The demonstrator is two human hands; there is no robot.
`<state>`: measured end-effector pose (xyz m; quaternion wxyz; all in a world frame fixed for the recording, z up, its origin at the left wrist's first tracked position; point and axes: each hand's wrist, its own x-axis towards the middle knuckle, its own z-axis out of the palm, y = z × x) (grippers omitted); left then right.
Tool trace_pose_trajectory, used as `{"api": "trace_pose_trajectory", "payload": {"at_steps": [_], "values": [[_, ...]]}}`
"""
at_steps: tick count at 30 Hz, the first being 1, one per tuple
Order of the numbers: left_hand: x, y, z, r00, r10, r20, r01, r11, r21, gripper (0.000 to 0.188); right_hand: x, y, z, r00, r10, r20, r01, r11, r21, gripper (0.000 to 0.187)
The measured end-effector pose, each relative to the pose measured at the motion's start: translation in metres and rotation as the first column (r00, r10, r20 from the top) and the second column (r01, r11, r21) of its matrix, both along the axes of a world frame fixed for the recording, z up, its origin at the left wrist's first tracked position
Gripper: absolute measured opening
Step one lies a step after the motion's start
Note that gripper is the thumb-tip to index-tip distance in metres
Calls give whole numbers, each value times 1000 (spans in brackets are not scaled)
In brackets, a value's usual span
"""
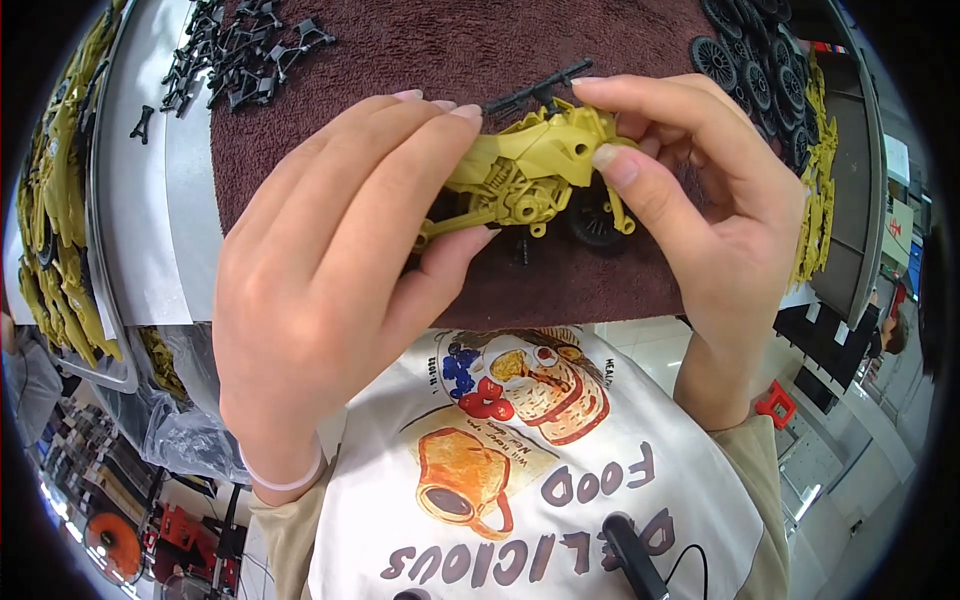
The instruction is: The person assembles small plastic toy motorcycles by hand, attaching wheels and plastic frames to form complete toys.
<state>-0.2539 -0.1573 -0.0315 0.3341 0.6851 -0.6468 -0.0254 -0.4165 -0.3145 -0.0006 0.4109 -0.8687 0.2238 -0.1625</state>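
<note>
Nearest is a white printed apron [555, 450]. Beyond it, the left hand [320, 240] holds the left end of a yellow toy motorcycle [535, 170], thumb below, fingers over; the right hand [715, 190] pinches the right end between thumb and fingers. The motorcycle is up over a maroon towel [420, 60] (a black wheel [595, 226] shows beneath its right end). Farther off, black parts [240, 82] lie left, black wheels [757, 88] right.

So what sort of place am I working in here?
Probably a toy assembly workshop, judging by the yellow toy motorcycle, the piled black wheels and the heap of small black parts.
</note>
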Motion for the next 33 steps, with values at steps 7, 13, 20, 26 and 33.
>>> {"api": "trace_pose_trajectory", "payload": {"at_steps": [7,13,20,26,33], "values": [[2,2,2,992,40,-121,-39,999,8,45,6,3,-5,1000,16,25,-14,995,-101,26],[3,3,3,984,44,-174,-38,998,41,45,1,2,-12,998,14,62,-9,997,-81,25],[-1,3,1,971,70,-231,-60,997,49,48,-3,2,-9,1000,12,14,-10,993,-119,25],[0,10,5,894,156,-420,-125,987,101,51,-1,9,-6,1000,12,13,-11,996,-89,28],[1,9,2,933,124,-337,-108,992,67,52,-5,7,-7,1000,-21,-19,19,995,-98,33]]}}
